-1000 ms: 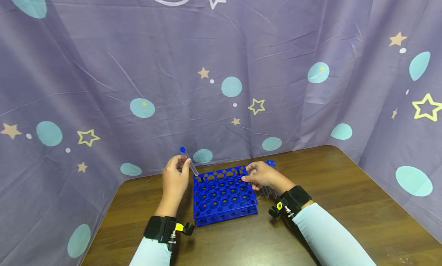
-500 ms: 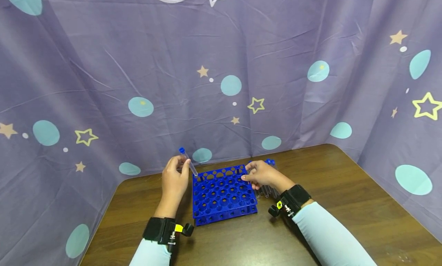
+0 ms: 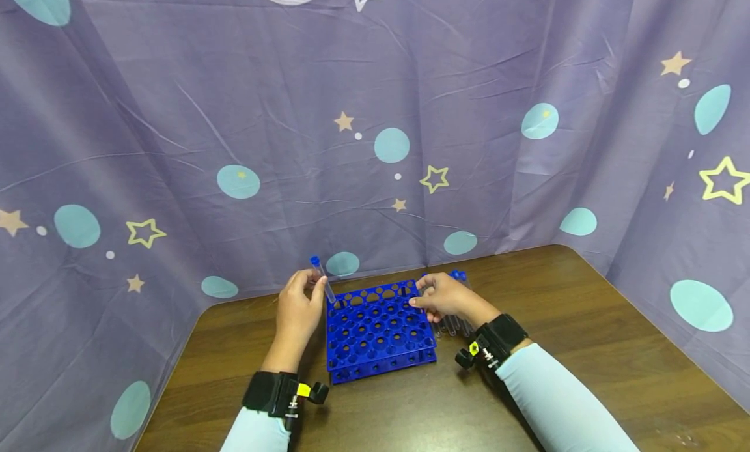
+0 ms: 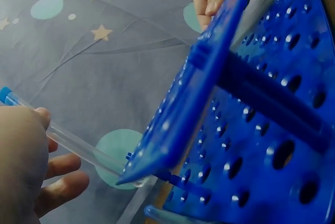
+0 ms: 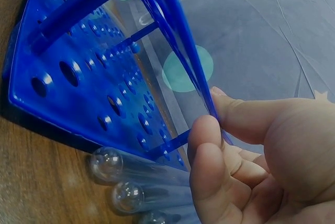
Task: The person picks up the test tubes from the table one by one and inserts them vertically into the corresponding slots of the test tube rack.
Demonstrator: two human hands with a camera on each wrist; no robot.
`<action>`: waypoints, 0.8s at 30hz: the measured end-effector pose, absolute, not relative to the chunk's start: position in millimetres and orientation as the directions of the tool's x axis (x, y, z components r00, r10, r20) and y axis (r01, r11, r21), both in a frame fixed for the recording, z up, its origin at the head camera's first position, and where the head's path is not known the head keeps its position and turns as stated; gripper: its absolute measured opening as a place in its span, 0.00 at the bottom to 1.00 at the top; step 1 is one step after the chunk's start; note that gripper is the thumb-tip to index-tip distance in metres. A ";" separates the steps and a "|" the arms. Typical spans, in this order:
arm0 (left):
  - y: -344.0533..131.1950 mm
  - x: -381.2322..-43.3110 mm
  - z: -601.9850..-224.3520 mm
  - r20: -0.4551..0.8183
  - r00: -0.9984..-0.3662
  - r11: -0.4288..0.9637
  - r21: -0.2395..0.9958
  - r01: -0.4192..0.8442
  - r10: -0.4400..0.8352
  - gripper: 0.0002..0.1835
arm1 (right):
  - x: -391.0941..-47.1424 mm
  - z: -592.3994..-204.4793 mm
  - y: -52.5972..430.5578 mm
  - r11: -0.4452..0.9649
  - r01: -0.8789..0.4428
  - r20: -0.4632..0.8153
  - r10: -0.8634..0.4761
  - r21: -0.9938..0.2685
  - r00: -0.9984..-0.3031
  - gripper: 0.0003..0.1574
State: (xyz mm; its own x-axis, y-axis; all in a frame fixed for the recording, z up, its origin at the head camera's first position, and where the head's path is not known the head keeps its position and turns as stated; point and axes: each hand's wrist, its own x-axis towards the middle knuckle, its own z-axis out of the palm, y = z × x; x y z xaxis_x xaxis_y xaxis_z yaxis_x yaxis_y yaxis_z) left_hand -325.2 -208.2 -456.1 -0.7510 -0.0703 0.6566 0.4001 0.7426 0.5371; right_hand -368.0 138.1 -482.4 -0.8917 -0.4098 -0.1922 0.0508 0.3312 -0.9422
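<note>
My left hand [image 3: 297, 307] pinches a clear test tube [image 3: 327, 285] with a blue cap, near its capped end. The tube leans, and its rounded bottom is right at the far left corner of the blue test tube rack [image 3: 379, 335]. In the left wrist view, that bottom overlaps the edge of the rack's upper plate [image 4: 183, 124]. My right hand [image 3: 448, 297] grips the upper plate's far right edge, thumb on one side and fingers on the other, as the right wrist view shows. The rack stands on the table, its two perforated plates joined by posts.
Several clear test tubes [image 3: 452, 325] with blue caps [image 3: 459, 275] lie on the table beside the rack's right side, partly hidden by my right hand. The brown wooden table [image 3: 556, 348] meets a purple patterned curtain [image 3: 469, 146] behind and at both sides.
My left hand has tilted the tube a little more upright and brought it slightly down and to the right at the rack's corner. My right hand keeps its hold on the rack.
</note>
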 end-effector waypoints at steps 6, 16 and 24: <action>-210.1 -325.9 -462.1 0.588 -0.808 0.766 0.536 0.354 -0.037 0.12 | -367.7 -482.6 138.1 0.336 0.041 -0.185 -0.410 -0.941 -0.893 0.35; -211.9 -326.8 -470.9 0.530 -0.847 0.786 0.535 0.308 -0.029 0.13 | -369.1 -482.4 137.5 0.359 0.032 -0.186 -0.405 -0.933 -0.895 0.36; -212.0 -327.1 -472.3 0.532 -0.846 0.781 0.540 0.314 -0.027 0.13 | -370.8 -484.1 138.6 0.356 0.038 -0.190 -0.403 -0.934 -0.895 0.36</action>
